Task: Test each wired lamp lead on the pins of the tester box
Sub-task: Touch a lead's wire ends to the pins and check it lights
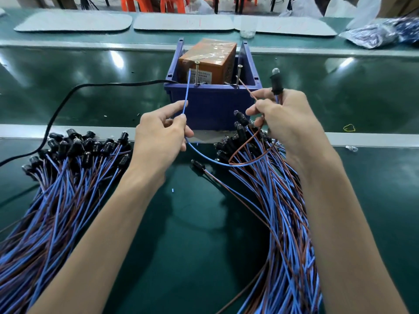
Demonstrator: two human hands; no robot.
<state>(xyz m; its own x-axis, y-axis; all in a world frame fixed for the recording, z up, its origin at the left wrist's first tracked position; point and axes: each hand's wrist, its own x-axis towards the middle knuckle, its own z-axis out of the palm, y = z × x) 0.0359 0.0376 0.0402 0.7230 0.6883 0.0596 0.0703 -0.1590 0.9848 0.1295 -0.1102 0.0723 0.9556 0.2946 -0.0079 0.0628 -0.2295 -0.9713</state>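
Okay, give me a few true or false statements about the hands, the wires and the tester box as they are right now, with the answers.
1. The left hand pinches the blue wire. True.
2. The right hand holds both the lamp holder and the brown wire. True.
3. The orange tester box sits in a red bin. False: it sits in a blue bin.
4. The black cable reaches the bin from the right. False: it comes in from the left.

Both bare forearms (108,223) extended forward, left hand (158,134) pinching blue wire (186,96) between thumb and forefinger, right hand (288,118) curled around lamp lead (276,84)
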